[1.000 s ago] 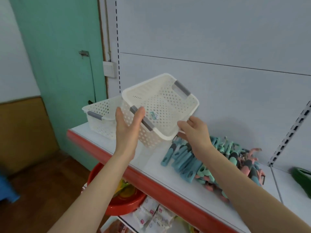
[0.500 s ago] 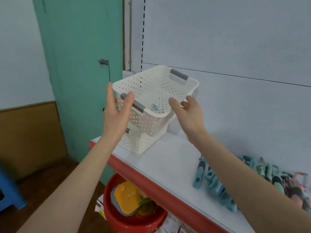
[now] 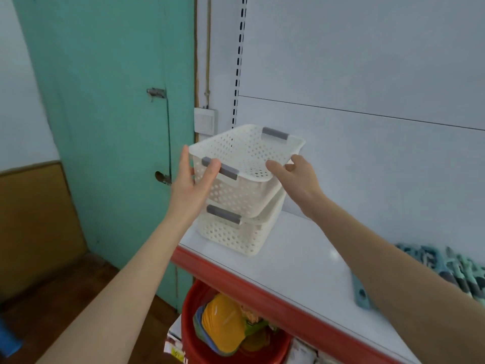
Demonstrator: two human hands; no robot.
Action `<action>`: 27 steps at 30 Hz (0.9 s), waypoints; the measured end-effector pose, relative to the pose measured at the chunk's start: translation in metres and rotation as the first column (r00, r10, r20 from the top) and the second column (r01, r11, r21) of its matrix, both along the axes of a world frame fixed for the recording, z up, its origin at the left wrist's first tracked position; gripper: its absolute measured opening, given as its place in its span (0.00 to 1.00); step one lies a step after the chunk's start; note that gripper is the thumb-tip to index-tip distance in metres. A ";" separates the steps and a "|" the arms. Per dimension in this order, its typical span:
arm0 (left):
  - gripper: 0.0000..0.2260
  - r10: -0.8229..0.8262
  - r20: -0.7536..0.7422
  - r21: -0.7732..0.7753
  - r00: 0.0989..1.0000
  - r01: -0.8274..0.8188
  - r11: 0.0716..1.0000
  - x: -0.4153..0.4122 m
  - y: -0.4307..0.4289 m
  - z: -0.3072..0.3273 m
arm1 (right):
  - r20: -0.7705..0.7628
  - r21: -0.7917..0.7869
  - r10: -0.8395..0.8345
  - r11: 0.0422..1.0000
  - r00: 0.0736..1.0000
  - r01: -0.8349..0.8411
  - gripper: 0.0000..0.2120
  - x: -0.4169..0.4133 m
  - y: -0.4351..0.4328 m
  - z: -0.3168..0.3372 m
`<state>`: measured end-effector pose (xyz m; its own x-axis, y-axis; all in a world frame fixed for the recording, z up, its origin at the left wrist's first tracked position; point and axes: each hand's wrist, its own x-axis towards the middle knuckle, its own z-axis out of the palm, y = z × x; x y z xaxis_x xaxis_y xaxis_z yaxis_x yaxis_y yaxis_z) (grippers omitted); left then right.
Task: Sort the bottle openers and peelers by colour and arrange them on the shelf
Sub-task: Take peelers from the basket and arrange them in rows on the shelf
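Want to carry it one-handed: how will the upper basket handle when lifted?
Probably light: the upper basket is empty, perforated plastic. Likely stiff: its rim holds shape between left hand and right hand. Tilted in the lower basket, it may tip if released.

Blurry teal utensil pile (image 3: pixel 459 269) partly beyond right picture edge

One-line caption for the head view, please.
Left hand and right hand hold a tilted white basket atop a second basket on the shelf.
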<state>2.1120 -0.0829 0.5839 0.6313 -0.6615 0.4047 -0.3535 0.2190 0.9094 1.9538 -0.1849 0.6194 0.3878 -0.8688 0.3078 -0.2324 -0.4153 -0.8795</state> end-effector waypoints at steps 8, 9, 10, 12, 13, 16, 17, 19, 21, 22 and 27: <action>0.41 -0.033 0.023 0.037 0.999 0.032 0.999 0.004 -0.002 -0.025 | -0.071 0.043 -0.085 0.995 0.994 0.088 0.20 0.005 0.002 -0.001; 0.41 -0.026 0.031 0.032 0.999 0.025 0.999 0.003 -0.002 -0.028 | -0.088 0.045 -0.081 0.995 0.993 0.085 0.20 0.006 0.003 -0.001; 0.41 -0.018 0.040 0.034 0.999 0.017 0.999 0.003 -0.002 -0.029 | -0.104 0.048 -0.083 0.995 0.991 0.089 0.20 0.006 0.003 -0.003; 0.38 -0.007 0.055 0.048 0.998 0.005 0.999 0.003 -0.004 -0.034 | -0.141 0.070 -0.089 0.993 0.986 0.099 0.21 0.006 0.003 -0.010; 0.37 -0.003 0.066 0.064 0.998 -0.001 0.998 0.003 -0.005 -0.037 | -0.156 0.076 -0.086 0.992 0.984 0.099 0.20 0.006 0.002 -0.015; 0.36 0.012 0.147 0.088 0.989 -0.025 0.996 0.001 -0.005 -0.044 | -0.208 0.044 -0.082 0.995 0.975 0.093 0.08 0.007 -0.002 -0.026; 0.35 0.016 0.178 0.088 0.984 -0.032 0.996 0.002 -0.004 -0.047 | -0.238 0.032 -0.090 0.994 0.967 0.101 0.08 0.007 -0.002 -0.028; 0.36 0.027 0.212 0.109 0.977 -0.051 0.993 0.003 -0.003 -0.052 | -0.311 0.009 -0.105 0.994 0.945 0.113 0.12 0.008 -0.002 -0.034; 0.37 0.033 0.217 0.143 0.976 -0.065 0.988 0.005 -0.002 -0.057 | -0.352 -0.022 -0.114 0.993 0.929 0.113 0.11 0.008 -0.001 -0.041; 0.36 0.028 0.225 0.154 0.974 -0.064 0.986 0.005 -0.003 -0.057 | -0.364 -0.038 -0.119 0.993 0.924 0.113 0.11 0.008 0.001 -0.042; 0.34 0.107 0.410 0.169 0.906 -0.190 0.967 -0.002 0.004 -0.053 | -0.358 -0.043 -0.124 0.992 0.925 0.116 0.21 -0.004 0.006 -0.038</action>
